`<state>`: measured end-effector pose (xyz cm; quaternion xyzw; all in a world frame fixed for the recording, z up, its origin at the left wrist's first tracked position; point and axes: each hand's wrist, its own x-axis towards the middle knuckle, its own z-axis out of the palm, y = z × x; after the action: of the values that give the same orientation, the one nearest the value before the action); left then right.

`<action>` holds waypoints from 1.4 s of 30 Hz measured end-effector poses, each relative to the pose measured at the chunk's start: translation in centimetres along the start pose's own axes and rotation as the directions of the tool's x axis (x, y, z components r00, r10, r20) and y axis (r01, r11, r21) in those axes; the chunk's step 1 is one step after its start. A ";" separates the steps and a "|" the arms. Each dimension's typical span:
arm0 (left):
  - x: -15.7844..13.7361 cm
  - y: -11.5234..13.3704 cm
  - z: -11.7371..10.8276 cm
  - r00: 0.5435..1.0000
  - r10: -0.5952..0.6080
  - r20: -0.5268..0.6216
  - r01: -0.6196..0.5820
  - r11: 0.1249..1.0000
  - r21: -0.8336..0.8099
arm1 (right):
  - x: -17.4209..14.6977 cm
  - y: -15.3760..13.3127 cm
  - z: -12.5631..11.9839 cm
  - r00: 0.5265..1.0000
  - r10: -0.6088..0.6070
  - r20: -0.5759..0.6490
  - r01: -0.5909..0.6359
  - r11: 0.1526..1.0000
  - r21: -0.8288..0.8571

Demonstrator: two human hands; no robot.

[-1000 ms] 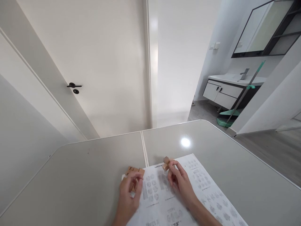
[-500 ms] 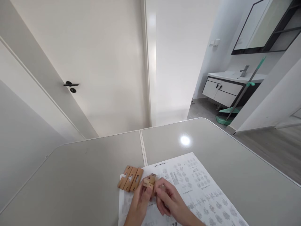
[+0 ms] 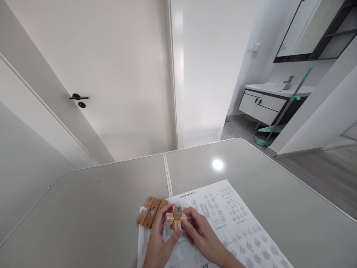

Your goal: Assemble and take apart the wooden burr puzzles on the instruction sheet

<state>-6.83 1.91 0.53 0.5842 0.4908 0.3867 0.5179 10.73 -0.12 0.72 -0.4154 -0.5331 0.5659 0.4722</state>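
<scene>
Gripping one pale wooden cross-shaped block cluster (image 3: pixel 177 215) over one white printed paper sheet (image 3: pixel 237 223), your left hand (image 3: pixel 161 238) and right hand (image 3: pixel 202 234) curl inward; three brown notched wooden slats (image 3: pixel 150 219) lie leftward.

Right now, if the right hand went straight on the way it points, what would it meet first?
The wooden block cluster, which the right hand touches at its fingertips. Beyond it, the left hand seems next in line, though depth is unclear.
</scene>
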 end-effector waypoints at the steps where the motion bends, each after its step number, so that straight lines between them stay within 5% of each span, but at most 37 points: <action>1: 0.0 0.0 -0.1 1.000 0.013 0.019 -0.013 1.000 0.001 | 0.0 -0.1 -0.2 1.000 0.000 0.027 0.000 1.000 -0.004; 12: -0.1 0.2 -1.2 0.984 0.120 0.134 -0.131 0.989 0.072 | -0.3 -0.3 -0.4 0.979 0.115 0.168 -0.145 0.973 0.179; 24: 0.0 0.0 -0.7 0.979 0.069 0.193 -0.055 0.996 -0.076 | -0.2 0.1 -0.6 0.971 0.011 0.238 -0.029 0.997 0.074; 33: 0.2 -0.6 -0.6 0.960 -0.012 0.278 0.072 0.976 -0.205 | -0.3 0.0 -0.1 0.950 0.039 0.311 -0.074 0.992 0.101; 38: 0.1 -0.1 -1.0 0.958 0.037 0.286 0.024 0.978 -0.206 | -0.5 0.4 0.4 0.936 0.031 0.351 -0.118 0.966 0.231; 42: -0.1 0.3 -1.2 0.935 0.062 0.348 0.034 0.965 -0.261 | -0.4 1.6 0.4 0.881 0.010 0.473 -0.251 0.857 0.449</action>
<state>-7.92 2.11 1.03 0.5736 0.3299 0.3409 0.6678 10.29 -0.62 -0.82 -0.1715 -0.4340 0.7964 0.3846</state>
